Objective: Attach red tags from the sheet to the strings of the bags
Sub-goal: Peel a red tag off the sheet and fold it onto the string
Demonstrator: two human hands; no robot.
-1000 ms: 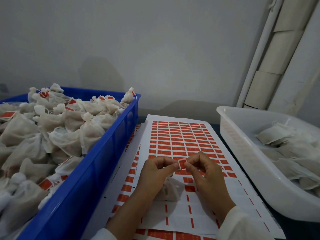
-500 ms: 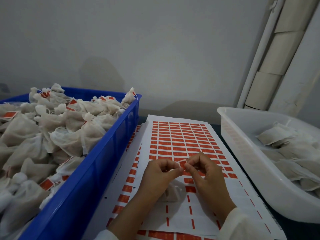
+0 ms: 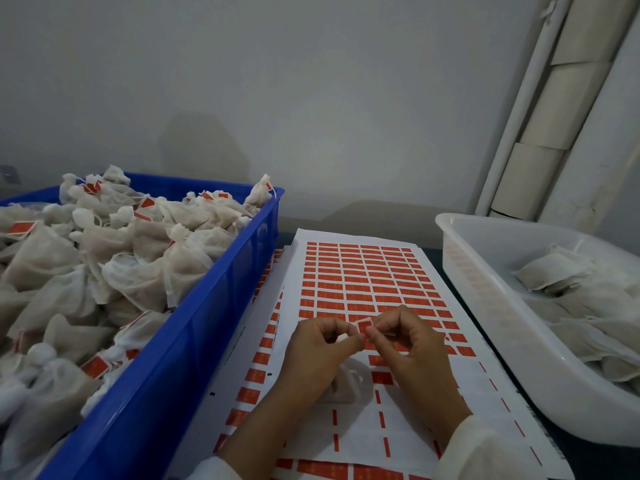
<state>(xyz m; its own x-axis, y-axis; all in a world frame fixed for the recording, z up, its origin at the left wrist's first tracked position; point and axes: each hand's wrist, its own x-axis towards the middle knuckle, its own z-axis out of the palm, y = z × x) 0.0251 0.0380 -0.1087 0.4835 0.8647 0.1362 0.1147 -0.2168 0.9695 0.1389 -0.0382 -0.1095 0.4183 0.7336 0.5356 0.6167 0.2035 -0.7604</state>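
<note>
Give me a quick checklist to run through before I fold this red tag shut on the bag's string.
1. Tag off the sheet and in hand: ok. The red tag is pinched between the left hand and the right hand.
2. String lying across the tag: cannot tell, it is too thin to make out.
3. Bag within reach: ok. The bag lies on the tag sheet under the hands.
4. Tag square and uncreased: cannot tell, fingertips cover its lower edge.
5. Room for the finished bag: ok. The blue crate of tagged bags is heaped but not spilling.
6. More bags to tag: ok, in the white tub.
</note>
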